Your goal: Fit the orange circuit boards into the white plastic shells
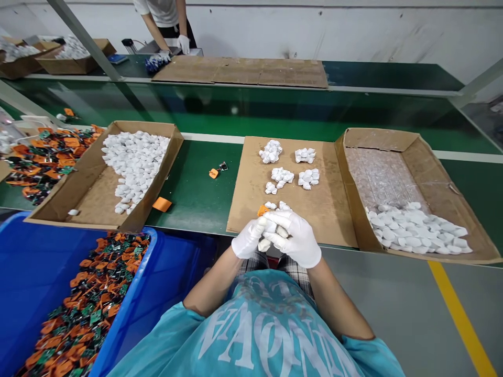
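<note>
My left hand (248,239) and my right hand (297,240), both in white gloves, meet at the near edge of a flat cardboard sheet (330,209). Both are closed around a small white rounded piece (270,226); my fingers cover much of it, and its exact kind does not show. Just beyond my fingers lie more white pieces (283,206) and an orange tag-like piece (263,210). Farther up the sheet are several small heaps of white pieces (282,176).
Left stands a cardboard box (92,196) of white pieces, beside a pile of orange-and-green parts (51,157). A blue bin (147,251) holds similar parts. Another cardboard box (444,173) with white pieces stands right. A co-worker's gloved hand (183,44) shows across the green bench.
</note>
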Demonstrator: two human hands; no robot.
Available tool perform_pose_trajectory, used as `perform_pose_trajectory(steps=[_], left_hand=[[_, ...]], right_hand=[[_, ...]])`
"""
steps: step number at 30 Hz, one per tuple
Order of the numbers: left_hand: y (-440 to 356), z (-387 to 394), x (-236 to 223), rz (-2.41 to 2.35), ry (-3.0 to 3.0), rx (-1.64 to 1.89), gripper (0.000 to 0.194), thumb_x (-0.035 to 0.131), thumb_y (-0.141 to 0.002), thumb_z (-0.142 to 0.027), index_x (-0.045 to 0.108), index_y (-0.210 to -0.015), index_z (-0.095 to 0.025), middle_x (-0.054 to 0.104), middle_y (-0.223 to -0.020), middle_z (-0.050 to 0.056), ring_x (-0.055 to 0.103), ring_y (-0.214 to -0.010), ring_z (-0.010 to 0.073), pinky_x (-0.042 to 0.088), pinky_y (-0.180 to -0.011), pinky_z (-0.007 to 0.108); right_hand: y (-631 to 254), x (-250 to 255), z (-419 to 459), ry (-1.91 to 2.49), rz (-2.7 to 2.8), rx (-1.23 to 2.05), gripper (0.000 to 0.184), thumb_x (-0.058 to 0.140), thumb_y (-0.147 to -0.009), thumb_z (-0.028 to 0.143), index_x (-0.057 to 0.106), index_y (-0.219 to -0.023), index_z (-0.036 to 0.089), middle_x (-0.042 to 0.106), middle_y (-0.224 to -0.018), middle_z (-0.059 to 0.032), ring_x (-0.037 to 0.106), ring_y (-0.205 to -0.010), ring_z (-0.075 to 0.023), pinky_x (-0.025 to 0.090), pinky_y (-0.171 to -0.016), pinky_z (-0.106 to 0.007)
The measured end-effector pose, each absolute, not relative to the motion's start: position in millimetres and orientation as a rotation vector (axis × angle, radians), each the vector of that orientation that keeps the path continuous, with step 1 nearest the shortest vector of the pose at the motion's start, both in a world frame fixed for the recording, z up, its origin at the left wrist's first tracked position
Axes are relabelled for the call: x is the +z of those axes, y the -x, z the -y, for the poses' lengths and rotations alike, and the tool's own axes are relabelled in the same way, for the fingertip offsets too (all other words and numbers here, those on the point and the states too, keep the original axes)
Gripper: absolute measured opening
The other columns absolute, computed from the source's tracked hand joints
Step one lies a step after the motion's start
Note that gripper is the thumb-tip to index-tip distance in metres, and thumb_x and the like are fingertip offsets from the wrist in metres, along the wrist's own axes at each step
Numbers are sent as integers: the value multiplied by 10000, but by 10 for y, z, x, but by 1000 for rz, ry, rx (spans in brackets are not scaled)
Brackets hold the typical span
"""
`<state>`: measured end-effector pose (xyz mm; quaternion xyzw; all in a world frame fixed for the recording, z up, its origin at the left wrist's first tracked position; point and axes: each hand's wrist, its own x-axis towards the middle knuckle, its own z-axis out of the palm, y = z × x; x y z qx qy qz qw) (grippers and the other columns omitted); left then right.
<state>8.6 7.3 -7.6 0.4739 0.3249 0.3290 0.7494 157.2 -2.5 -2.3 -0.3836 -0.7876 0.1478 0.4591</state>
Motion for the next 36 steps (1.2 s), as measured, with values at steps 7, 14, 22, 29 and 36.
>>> perform_pose_trajectory(steps=[7, 14, 22, 29, 36], left_hand=[[-97, -33, -139, -823, -1054, 826, 677, 323, -784, -804, 426, -544, -180, 428, -480, -19, 407, -464, 90, 336, -477, 242], [-171, -37, -158, -880, -1125, 1133, 504, 478, -814, -691, 585, -883, -203, 629, -858, 33, 600, -809, 177, 502, -806, 326], [-157, -69, -73, -960, -1204, 924, 691, 393, -708, -848, 556, -615, -183, 539, -498, 10, 519, -483, 137, 469, -518, 287], [41, -334, -143, -933, -1360, 656, 832, 190, -696, -899, 559, -513, -176, 489, -366, 25, 463, -369, 115, 384, -439, 254], [229, -582, -216, -1245, -1405, 954, 673, 281, -865, -700, 648, -651, -177, 541, -431, 7, 529, -478, 132, 424, -555, 254]], right_hand=[[-1533, -39, 46, 1040, 1893, 418, 374, 578, -896, 298, 579, -1268, 253, 643, -1259, -80, 611, -1167, -219, 418, -1092, -454], [-1412, -47, 132, 1092, 1714, 253, 386, 610, -873, 212, 583, -1248, 299, 594, -1298, -82, 594, -1183, -231, 513, -999, -440], [-1465, -35, 88, 988, 1836, 389, 479, 571, -870, 214, 471, -1335, 272, 613, -1277, -96, 569, -1215, -236, 435, -1057, -499], [-1594, 104, -264, 1063, 2056, 403, 287, 582, -833, 238, 627, -1117, 246, 682, -1044, -68, 649, -948, -216, 534, -833, -371], [-1815, 414, -1843, 1524, 1786, 225, 284, 572, -743, 106, 623, -1018, 154, 603, -1084, -92, 587, -1006, -235, 514, -849, -364]])
